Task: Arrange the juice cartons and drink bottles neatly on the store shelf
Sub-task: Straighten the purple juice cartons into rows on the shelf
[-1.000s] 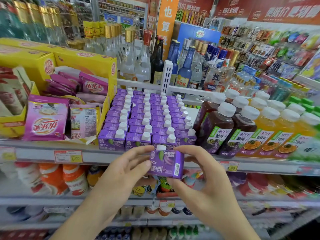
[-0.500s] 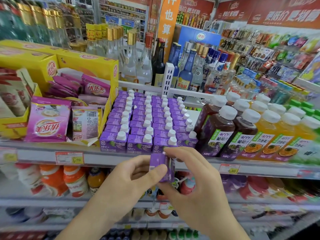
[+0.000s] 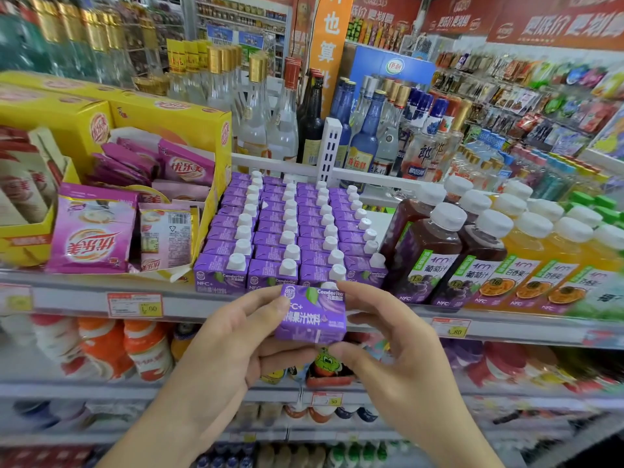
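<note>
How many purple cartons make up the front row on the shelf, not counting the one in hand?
4 front-row cartons: leftmost, second, third partly behind the held carton, fourth beside the grape juice bottles. More rows stand behind.

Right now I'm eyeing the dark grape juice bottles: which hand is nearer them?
Right. The right hand sits just below-left of the grape juice bottles; the left hand is farther left, across the held carton.

The purple carton (image 3: pixel 311 312) you hold reads "Condorito" and "NFC+". The cartons on the shelf (image 3: pixel 221 276) show "NFC+" too. The dark juice bottles (image 3: pixel 423 261) read "葡萄汁" and "NFC". The pink sachet (image 3: pixel 93 231) bears "优乐美". A shelf price tag (image 3: pixel 454 327) ends ".80".
</note>
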`<state>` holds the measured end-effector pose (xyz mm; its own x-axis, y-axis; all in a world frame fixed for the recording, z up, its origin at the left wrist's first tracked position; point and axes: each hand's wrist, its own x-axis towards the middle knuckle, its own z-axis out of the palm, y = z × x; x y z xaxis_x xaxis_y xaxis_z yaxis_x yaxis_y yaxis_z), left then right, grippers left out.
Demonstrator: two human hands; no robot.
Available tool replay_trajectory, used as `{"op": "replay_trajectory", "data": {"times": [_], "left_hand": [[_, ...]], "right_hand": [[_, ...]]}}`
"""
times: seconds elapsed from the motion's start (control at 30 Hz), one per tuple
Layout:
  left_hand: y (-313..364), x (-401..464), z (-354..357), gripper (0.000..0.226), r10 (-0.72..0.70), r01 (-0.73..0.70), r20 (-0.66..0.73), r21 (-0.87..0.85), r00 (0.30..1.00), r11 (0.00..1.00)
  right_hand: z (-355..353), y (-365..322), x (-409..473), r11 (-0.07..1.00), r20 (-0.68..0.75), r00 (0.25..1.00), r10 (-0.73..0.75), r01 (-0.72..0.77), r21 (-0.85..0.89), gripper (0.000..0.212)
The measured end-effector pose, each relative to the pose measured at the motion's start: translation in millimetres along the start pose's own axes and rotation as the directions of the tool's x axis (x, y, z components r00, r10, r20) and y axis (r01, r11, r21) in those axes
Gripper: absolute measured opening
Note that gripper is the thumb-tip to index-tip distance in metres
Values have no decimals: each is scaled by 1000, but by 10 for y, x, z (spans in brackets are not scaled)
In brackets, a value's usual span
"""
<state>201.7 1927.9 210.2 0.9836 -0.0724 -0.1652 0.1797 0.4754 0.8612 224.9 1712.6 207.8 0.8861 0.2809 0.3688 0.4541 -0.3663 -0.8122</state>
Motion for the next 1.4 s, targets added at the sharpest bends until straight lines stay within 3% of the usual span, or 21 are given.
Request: {"op": "replay_trajectory", "data": {"times": [0.1, 0.27, 0.43, 0.6, 0.73, 0.9, 1.03, 1.13, 1.23, 1.4], "left_hand": [[3, 17, 11, 50, 1, 3, -37, 89, 999, 996], [-6, 48, -11, 51, -11, 17, -28, 229, 1000, 973], [-26, 76, -76, 35, -57, 50, 31, 210, 998, 976], [-80, 120, -112, 38, -46, 42, 19, 168, 999, 985], [-85, 124, -126, 35, -39, 26, 52, 229, 998, 973], [-129, 146, -75, 39, 150, -119, -53, 382, 987, 917], [-140, 176, 57, 53, 265, -218, -25, 499, 964, 839], [-125, 214, 160, 49, 294, -272, 65, 608, 954, 746], [-85, 290, 268, 37, 378, -324, 117, 769, 919, 551], [-70, 559, 462, 40, 471, -401, 264, 890, 842, 218]], "right_hand": [[16, 36, -20, 986, -13, 998, 66, -63, 154, 54], [11, 34, -6, 975, -42, 991, 127, -117, 189, 45], [-32, 20, -3, 984, -42, 997, 69, -61, 169, 54], [-41, 56, -16, 977, -26, 1000, 7, -2, 213, 63], [-73, 68, -13, 982, 46, 999, 2, -10, 190, 66], [-183, 125, -5, 993, 118, 993, 9, -22, 113, 54], [-220, 144, 33, 999, 9, 1000, 19, -18, -49, 44], [-274, 170, 71, 990, -86, 996, -19, 7, -140, 41], [-368, 217, 112, 977, -121, 991, -61, 34, -209, 37], [-490, 325, 199, 922, -218, 965, -143, 50, -384, 37]]}}
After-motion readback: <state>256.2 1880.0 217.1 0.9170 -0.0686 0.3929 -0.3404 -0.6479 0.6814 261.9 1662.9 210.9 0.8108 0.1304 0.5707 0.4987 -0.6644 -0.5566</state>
